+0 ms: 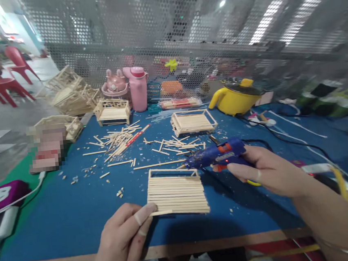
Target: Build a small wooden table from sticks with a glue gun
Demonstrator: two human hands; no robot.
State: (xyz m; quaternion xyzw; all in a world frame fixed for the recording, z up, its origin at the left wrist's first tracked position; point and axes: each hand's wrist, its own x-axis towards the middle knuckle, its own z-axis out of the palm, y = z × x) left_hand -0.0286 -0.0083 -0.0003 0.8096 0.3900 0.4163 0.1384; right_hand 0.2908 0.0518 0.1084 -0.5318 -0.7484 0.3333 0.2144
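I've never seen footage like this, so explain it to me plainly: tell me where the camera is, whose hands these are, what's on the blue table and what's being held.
There is no machine here. A person works with two bare hands, and the single picture comes from a camera worn on their head, looking forward and down. The left hand pinches the near left corner of a flat panel of wooden sticks lying on the blue table. The right hand grips a blue glue gun, its nozzle pointing at the panel's far right corner. Farther back are loose sticks, a small stick bench, a stick tray, a pink bottle and a yellow pot.
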